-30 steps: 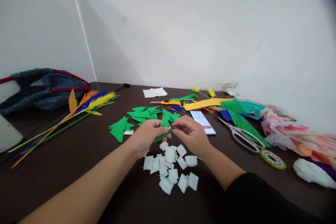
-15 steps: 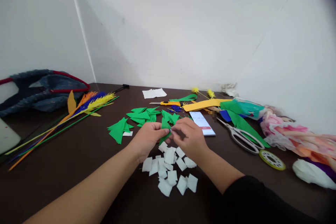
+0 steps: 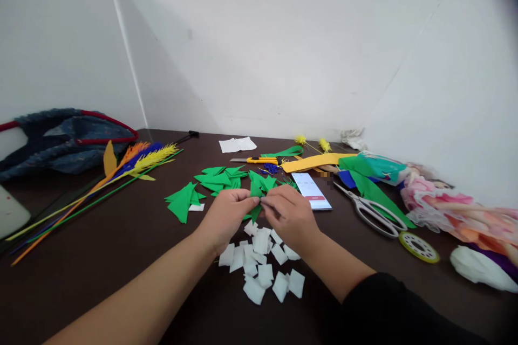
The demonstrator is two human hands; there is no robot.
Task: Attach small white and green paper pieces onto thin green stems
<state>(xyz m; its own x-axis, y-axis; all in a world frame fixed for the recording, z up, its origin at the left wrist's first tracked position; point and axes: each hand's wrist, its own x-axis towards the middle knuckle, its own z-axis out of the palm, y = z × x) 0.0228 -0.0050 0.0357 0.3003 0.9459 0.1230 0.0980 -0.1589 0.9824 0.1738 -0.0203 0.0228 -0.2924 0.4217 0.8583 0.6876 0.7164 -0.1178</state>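
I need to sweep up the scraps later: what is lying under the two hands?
Under the left hand and right hand, which pinch a green paper piece, white paper squares lie scattered on the dark table. Any squares directly beneath the palms are covered.

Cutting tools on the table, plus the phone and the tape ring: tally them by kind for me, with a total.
Scissors: 1
Yellow utility knife: 1
Phone: 1
Tape ring: 1
Total: 4
All four lie on the dark table, beyond or to the right of the left hand and right hand, which together pinch a green paper piece.
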